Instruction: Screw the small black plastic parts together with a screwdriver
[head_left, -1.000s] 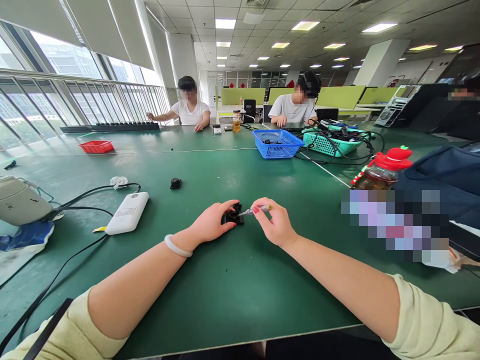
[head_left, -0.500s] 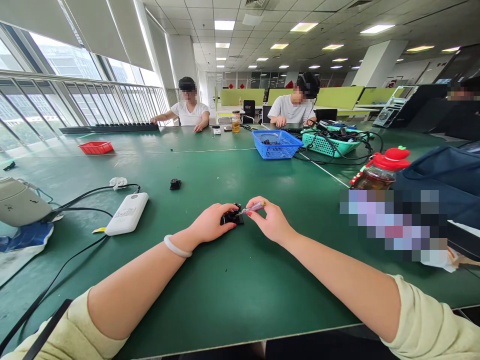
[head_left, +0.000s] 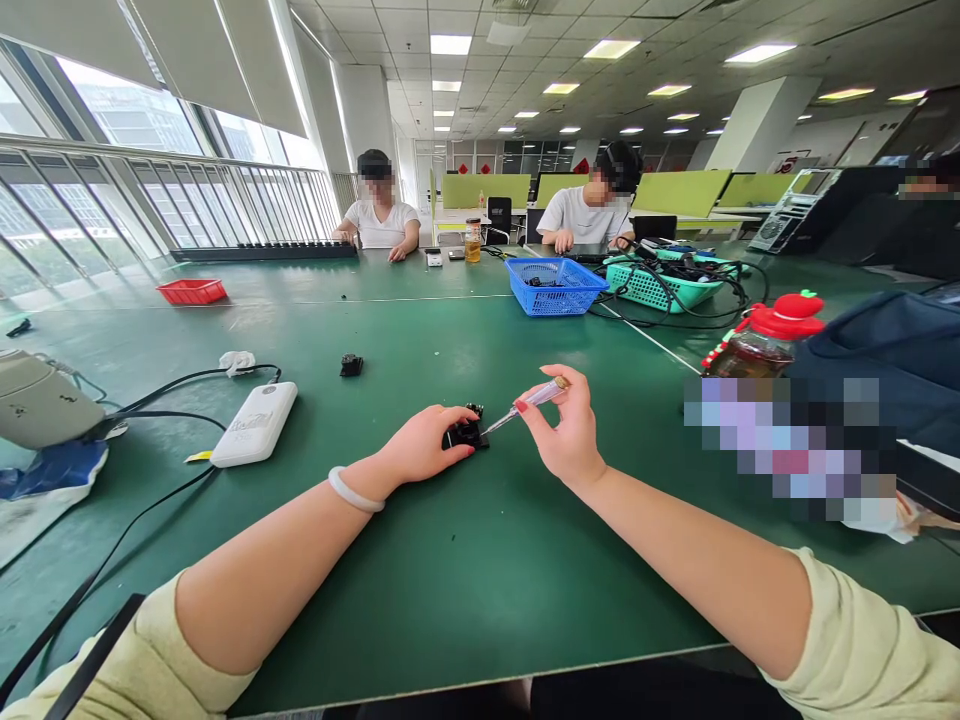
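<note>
The left hand [head_left: 426, 447] comes first: its fingers bend narrowly around a small, boxy black part [head_left: 463, 434], holding it on the smooth, dark-green table [head_left: 450, 600], a flat corner poking out to the right of the fingertips. And here's the right hand [head_left: 564, 432], fingers pinched on a slim screwdriver [head_left: 544, 392] with a translucent handle and thin metal shaft, slanting down to the left! Its tip sits right at the part's right-hand edge; whether it touches, I can't tell.

Room to move? Between both sets of fingers and the straight near table edge runs a broad green stretch, dotted with tiny specks. Ahead and left of the left fingers sits a lumpy black block [head_left: 351, 366]. Farther left lies a glossy white power bank [head_left: 255, 425] with rounded corners. Ahead of the right fingers, well apart, stands a lattice-walled blue plastic basket [head_left: 555, 301]; off to their right, a clear bottle with a shiny red lid [head_left: 784, 318] bounds that side.
</note>
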